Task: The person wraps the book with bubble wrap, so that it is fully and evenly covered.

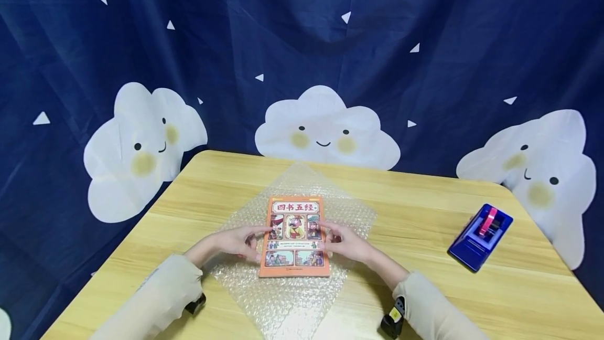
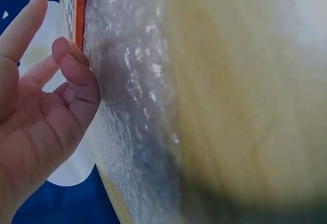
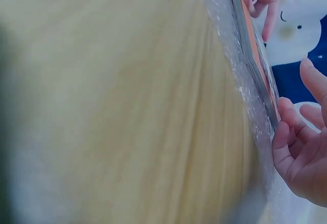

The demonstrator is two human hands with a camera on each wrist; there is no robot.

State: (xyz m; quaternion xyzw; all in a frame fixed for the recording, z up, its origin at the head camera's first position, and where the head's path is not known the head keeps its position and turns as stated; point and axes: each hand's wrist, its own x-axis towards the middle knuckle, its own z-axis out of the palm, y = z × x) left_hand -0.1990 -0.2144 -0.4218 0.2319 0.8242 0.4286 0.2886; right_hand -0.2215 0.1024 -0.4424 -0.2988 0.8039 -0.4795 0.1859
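Observation:
An orange comic-style book (image 1: pixel 294 272) with red Chinese characters lies face up on a sheet of bubble wrap (image 1: pixel 283 308). At the book's left edge is my left hand (image 1: pixel 233 242), one finger reaching onto the cover's margin. Opposite it, my right hand (image 1: pixel 346 242) touches the right edge with its fingertips. The left wrist view shows loosely bent left fingers (image 2: pixel 76 70) beside the orange edge of the book. From the right wrist, bent right fingers (image 3: pixel 288 127) meet the side of the book (image 3: pixel 255 55), with another finger held apart.
A blue tape dispenser (image 1: pixel 480 237) with a pink roll stands on the right part of the wooden table (image 1: pixel 401 209). Behind the table hangs a dark blue curtain (image 1: pixel 302 30) with white clouds. The wrap lies turned like a diamond under the book.

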